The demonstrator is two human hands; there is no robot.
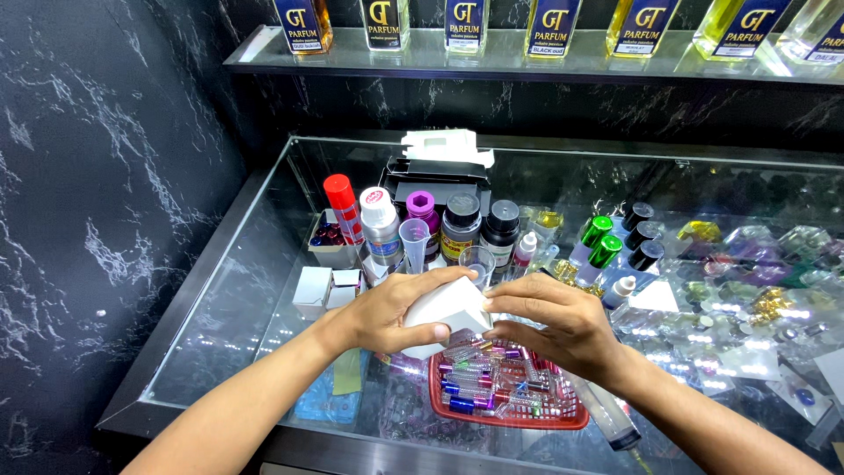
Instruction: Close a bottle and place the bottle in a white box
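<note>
The small white box (447, 310) sits mid-frame, held up over the glass counter (229, 308), right above the red basket (519, 413) of little coloured vials at 6 o'clock. Looks like the box is being closed or folded at its right end, so I'd say keep it steady and square and work that corner gently so the card doesn't crease. Left hand (387, 312) is wrapped around it, thumb under, fingers curled over the top. Right hand (554, 325) has fingers close together, tips pinching the box's 3 o'clock corner. Capped bottles (462, 224) stand at 12 o'clock, a syringe (607, 418) lies at 5 o'clock.
</note>
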